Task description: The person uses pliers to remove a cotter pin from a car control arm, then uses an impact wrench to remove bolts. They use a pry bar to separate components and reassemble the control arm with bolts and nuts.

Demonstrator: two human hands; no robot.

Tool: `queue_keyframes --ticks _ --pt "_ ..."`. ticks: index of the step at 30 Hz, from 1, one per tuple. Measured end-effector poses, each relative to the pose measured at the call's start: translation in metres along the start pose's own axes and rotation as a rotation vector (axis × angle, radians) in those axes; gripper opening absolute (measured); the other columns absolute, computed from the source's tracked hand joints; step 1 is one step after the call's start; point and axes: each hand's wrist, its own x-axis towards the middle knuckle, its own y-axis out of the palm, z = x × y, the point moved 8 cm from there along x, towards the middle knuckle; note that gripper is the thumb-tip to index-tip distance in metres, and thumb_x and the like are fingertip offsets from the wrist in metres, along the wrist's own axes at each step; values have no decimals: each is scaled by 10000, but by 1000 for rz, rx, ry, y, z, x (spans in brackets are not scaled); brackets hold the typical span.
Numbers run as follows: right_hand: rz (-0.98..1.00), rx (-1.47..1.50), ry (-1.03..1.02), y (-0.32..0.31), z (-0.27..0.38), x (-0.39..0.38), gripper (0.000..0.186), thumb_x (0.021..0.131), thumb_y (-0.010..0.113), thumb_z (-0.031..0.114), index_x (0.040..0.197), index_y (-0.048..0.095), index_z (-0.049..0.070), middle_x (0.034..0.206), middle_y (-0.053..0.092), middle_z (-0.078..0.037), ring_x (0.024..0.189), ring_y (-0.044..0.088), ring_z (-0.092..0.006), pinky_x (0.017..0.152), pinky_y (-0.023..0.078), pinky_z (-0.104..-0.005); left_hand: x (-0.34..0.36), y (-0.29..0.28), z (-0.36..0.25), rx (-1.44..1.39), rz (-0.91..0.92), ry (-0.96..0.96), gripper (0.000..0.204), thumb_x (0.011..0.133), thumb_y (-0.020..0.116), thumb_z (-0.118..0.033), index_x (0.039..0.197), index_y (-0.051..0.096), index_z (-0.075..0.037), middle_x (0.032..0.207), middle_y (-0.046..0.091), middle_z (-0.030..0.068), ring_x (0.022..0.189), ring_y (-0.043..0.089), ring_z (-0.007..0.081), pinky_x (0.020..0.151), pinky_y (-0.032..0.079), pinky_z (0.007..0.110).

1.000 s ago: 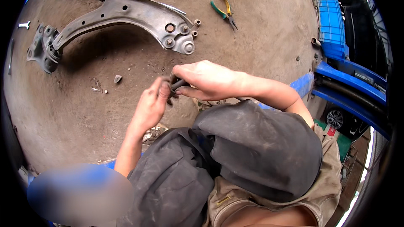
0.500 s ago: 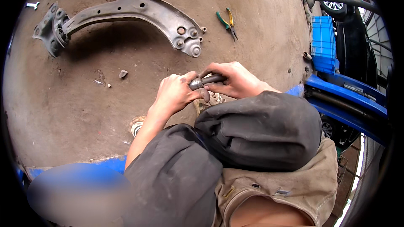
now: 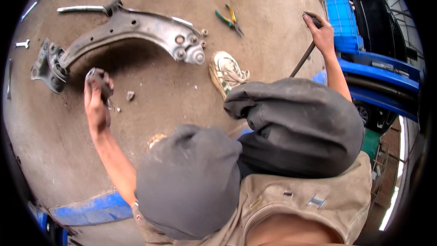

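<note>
My left hand (image 3: 95,102) grips a dark, rounded metal piece (image 3: 103,86), partly hidden by the fingers, below the left end of a grey metal control arm (image 3: 123,32) lying on the floor (image 3: 159,91). Out to the right, my right hand (image 3: 321,36) is closed around the upper end of a long dark metal bar (image 3: 302,61), which slopes down behind my knee. Green-and-yellow pliers (image 3: 231,20) lie to the right of the control arm.
My shoe (image 3: 225,70) is between the hands. At the left edge are a small wrench (image 3: 22,44) and thin tools (image 3: 29,9). On the right are a blue crate (image 3: 340,20), blue lift beams (image 3: 382,70) and a dark car (image 3: 378,23).
My hands were together on the metal parts and have separated: left moved left with the rounded piece, right moved up and right with the bar. My shoe has come into view between them.
</note>
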Motion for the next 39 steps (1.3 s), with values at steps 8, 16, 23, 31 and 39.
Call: queue_keyframes --ticks 8,16,23,31,39 --pt "161 -511 87 114 -174 107 435 888 662 419 1182 702 100 1147 708 -162 1112 661 -303 955 507 -409 72 175 8 220 351 98 335 903 716 -130 1222 643 -58 1156 620 52 1111 573 155 949 472 316" --pt "279 -88 -446 249 12 213 370 923 626 371 1133 701 76 1102 713 -151 1054 667 -326 918 524 -421 92 219 32 750 327 282 367 723 694 32 1085 668 -24 1050 649 131 1011 645 290 896 490 340" --pt "399 -185 -641 323 214 289 627 912 612 496 1351 522 57 1327 587 -203 1222 568 -355 1018 469 -446 85 225 23 969 280 307 438 631 541 116 1043 617 -13 1036 612 173 1006 604 412 846 506 449" --pt "176 -305 -692 383 240 271 1065 712 791 610 1424 384 -69 1071 655 -189 1008 663 -313 841 553 -404 84 224 24 1142 264 448 449 596 667 46 1030 673 -64 905 619 116 869 601 357 781 486 434" --pt "238 -37 -495 352 236 223 630 730 778 481 1034 619 -47 958 685 -198 891 694 -360 780 565 -458 77 234 11 1279 366 414 437 643 598 36 1068 629 -55 974 628 126 956 615 334 835 477 424"
